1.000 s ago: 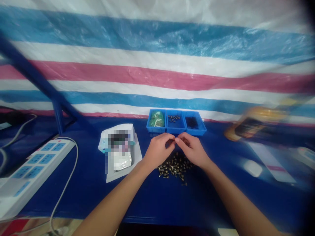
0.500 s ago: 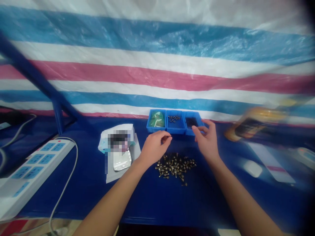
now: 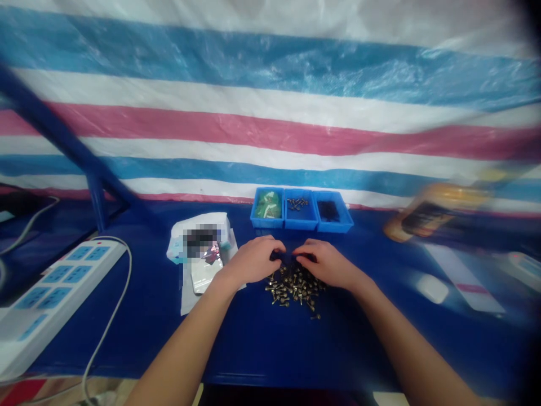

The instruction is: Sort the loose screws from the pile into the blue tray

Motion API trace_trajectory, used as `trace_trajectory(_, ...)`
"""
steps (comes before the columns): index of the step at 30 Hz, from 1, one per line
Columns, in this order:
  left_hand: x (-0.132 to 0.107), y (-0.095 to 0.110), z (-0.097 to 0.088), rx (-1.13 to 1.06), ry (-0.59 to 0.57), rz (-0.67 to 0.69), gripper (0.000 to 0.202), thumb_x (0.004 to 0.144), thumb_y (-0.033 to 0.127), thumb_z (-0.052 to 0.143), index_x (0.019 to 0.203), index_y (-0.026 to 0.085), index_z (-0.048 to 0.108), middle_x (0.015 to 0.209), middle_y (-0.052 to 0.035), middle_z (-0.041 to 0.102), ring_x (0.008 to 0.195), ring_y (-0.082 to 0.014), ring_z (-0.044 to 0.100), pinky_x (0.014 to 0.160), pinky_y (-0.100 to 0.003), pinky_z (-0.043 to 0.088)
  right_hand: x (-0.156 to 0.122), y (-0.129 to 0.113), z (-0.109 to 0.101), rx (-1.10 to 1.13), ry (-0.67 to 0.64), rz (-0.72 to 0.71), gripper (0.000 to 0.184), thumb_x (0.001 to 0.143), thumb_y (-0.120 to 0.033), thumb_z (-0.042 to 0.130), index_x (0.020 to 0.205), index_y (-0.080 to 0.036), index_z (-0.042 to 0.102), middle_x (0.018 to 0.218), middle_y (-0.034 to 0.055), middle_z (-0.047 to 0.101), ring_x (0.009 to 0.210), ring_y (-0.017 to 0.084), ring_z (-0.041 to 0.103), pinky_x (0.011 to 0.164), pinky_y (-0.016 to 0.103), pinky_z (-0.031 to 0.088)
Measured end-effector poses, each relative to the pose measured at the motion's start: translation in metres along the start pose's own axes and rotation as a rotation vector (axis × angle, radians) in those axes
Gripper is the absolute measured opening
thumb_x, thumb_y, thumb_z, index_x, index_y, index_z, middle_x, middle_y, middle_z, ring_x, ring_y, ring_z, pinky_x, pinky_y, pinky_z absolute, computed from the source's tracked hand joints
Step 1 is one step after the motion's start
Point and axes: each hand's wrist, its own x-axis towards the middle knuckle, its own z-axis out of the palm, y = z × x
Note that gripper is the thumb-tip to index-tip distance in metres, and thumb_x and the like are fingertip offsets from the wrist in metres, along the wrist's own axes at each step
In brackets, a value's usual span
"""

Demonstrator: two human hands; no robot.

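A loose pile of small brass-coloured screws (image 3: 293, 290) lies on the blue table in front of me. Over its far left edge is my left hand (image 3: 256, 259), its fingers curled towards the thumb. Facing it from the other side, my right hand (image 3: 327, 264) covers the pile's right part with thumb and forefinger drawn in. A small gap separates the fingertips of the two hands. Whatever is pinched in either is too small to make out. Beyond them, a blue bin (image 3: 301, 210) holds a few similar screws, and another blue bin (image 3: 338, 225) contains small black pieces.
A third blue bin (image 3: 267, 224) holds a green-and-clear bag. To the left are a white packet (image 3: 177, 242), a silvery flat item (image 3: 207, 276) and a power strip (image 3: 63, 282) with a cable. A blurred bottle (image 3: 435, 211) and white case (image 3: 433, 287) are on the right.
My right hand has come back from the bin of black pieces to the screw pile. My left hand has dropped slightly, and the two hands are now close together.
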Motion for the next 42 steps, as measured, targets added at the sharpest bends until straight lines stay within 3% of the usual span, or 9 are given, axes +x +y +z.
trace_trajectory(5,0.002,0.004,0.007,0.046,0.007,0.008,0.02,0.085,0.027,0.058,0.099,0.027,0.073,0.1,-0.005,0.066,0.095,-0.0247,0.063,0.078,-0.033,0.045,-0.002,-0.004,0.0,0.012,-0.074,-0.029,0.02,0.09,-0.026,0.061,0.105,-0.026,0.074,0.096,0.0059,0.067,0.091,0.021,0.061,0.085,0.035,0.047)
trace_trajectory(12,0.003,0.01,0.013,0.128,0.017,0.036,0.016,0.088,0.02,0.053,0.085,0.024,0.068,0.091,-0.0043,0.064,0.089,-0.0234,0.062,0.071,-0.032,0.043,0.0,-0.001,0.007,0.019,-0.041,0.059,0.015,0.089,-0.018,0.059,0.092,-0.024,0.072,0.091,0.0036,0.066,0.082,0.018,0.061,0.079,0.032,0.046)
trace_trajectory(17,0.004,0.007,0.016,0.128,0.007,0.053,0.015,0.091,0.02,0.051,0.085,0.021,0.064,0.09,-0.005,0.063,0.094,-0.0235,0.061,0.08,-0.033,0.044,0.002,0.0,0.007,0.094,-0.008,0.049,0.015,0.091,-0.017,0.055,0.092,-0.024,0.068,0.091,0.002,0.068,0.084,0.018,0.061,0.079,0.032,0.045)
trace_trajectory(23,0.006,0.007,0.016,0.079,0.023,0.068,0.017,0.094,0.021,0.047,0.09,0.019,0.063,0.092,-0.0056,0.061,0.094,-0.022,0.059,0.083,-0.033,0.043,0.003,0.002,0.005,0.286,0.167,0.187,0.01,0.091,-0.031,0.06,0.097,-0.023,0.06,0.083,-0.0006,0.07,0.075,0.017,0.063,0.073,0.031,0.046)
trace_trajectory(28,0.007,0.012,0.012,0.053,0.037,0.043,0.02,0.097,0.023,0.043,0.092,0.02,0.062,0.095,-0.0048,0.059,0.092,-0.0211,0.058,0.081,-0.033,0.044,0.004,0.003,0.002,0.355,0.377,0.24,0.023,0.081,-0.041,0.071,0.079,-0.02,0.065,0.077,0.002,0.069,0.071,0.018,0.062,0.068,0.03,0.047)
trace_trajectory(35,0.008,0.015,0.01,0.06,0.04,0.044,0.02,0.098,0.023,0.042,0.094,0.02,0.061,0.096,-0.0042,0.059,0.093,-0.0207,0.058,0.083,-0.034,0.045,0.005,0.006,-0.003,0.481,0.452,0.259,0.02,0.08,-0.035,0.072,0.094,-0.021,0.076,0.096,0.0051,0.075,0.087,0.021,0.069,0.081,0.033,0.053)
trace_trajectory(39,0.008,0.015,0.011,0.061,0.038,0.055,0.019,0.097,0.022,0.043,0.093,0.02,0.062,0.096,-0.0044,0.059,0.094,-0.0207,0.059,0.084,-0.034,0.045,0.005,0.003,-0.008,0.48,0.441,0.296,0.024,0.083,-0.041,0.069,0.089,-0.019,0.075,0.08,0.004,0.073,0.068,0.017,0.064,0.067,0.029,0.051)
trace_trajectory(42,0.008,0.014,0.012,0.052,0.036,0.06,0.02,0.097,0.022,0.043,0.094,0.02,0.062,0.096,-0.0041,0.06,0.095,-0.0207,0.059,0.085,-0.034,0.045,0.004,0.003,-0.012,0.429,0.468,0.322,0.04,0.09,-0.048,0.058,0.066,-0.017,0.064,0.062,0.0014,0.064,0.058,0.014,0.057,0.06,0.025,0.046)
